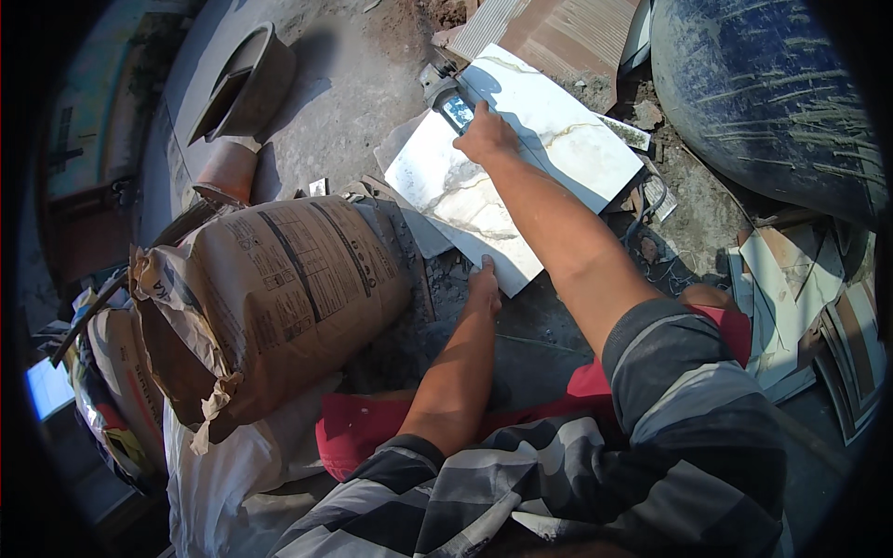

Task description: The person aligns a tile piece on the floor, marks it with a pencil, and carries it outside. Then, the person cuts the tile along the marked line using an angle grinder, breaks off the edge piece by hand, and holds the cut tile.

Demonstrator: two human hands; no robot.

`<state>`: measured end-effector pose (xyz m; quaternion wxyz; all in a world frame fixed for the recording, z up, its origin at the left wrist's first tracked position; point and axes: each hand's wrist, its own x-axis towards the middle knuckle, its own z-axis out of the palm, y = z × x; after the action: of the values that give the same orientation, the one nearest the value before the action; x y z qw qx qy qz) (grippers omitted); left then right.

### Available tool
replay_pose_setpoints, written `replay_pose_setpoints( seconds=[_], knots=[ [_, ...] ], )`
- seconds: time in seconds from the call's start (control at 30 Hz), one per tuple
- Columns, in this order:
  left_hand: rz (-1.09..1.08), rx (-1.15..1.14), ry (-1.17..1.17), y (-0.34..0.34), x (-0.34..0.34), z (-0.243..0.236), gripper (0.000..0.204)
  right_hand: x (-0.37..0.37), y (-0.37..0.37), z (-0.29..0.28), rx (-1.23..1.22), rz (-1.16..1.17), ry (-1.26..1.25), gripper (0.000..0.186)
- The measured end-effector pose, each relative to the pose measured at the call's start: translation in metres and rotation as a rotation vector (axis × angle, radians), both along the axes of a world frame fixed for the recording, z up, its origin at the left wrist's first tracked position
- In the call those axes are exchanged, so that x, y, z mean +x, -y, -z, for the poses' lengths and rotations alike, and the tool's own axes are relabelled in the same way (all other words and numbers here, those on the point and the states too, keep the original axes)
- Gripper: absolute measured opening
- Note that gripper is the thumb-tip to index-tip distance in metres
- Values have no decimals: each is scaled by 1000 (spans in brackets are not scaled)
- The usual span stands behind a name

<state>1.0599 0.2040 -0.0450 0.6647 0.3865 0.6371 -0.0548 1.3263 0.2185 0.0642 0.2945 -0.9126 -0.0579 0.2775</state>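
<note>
At the far left stood one pale sack (121,358), mostly hidden, with dark lettering on its side. Right of it came one reddish bucket (226,174) and, farther off, one grey tub (272,84) tipped on its side. One large brown paper sack (312,270) lay near the person, its torn mouth facing lower left; dark printed blocks, small lines of text and a broad dark stripe covered its side.

Next came one power tool (454,110) at the upper left part of a single white marble-look tile (456,191). A pale blue and white label showed on the tool's body. Its long axis slanted, metal head toward the upper left, rear toward the person's right arm.

The two hands were apart. The left hand (485,286) touched the tile's lower left edge, thumb on top; its fingers were hidden, so whether they had closed underneath could not be told. The right hand (488,135) was wrapped around the rear of the tool, above the tile.

The tile sat diagonally, one corner pointing away, the opposite one toward the person. Farther right lay one scuffed blue drum (772,102) and, below it, several tile offcuts (779,288), overlapping too much to count.
</note>
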Motion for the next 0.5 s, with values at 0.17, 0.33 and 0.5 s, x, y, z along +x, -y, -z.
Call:
replay_pose_setpoints(
  seconds=[0.17,0.33,0.5],
  knots=[
    [70,106,-17,4,4,-7,44,4,-2,1,-11,-30,-17,85],
    [113,130,-74,5,8,-18,43,6,-4,3,-33,-34,-30,90],
    [189,148,-183,5,10,-21,42,6,-4,3,-45,-35,-17,91]
  ],
)
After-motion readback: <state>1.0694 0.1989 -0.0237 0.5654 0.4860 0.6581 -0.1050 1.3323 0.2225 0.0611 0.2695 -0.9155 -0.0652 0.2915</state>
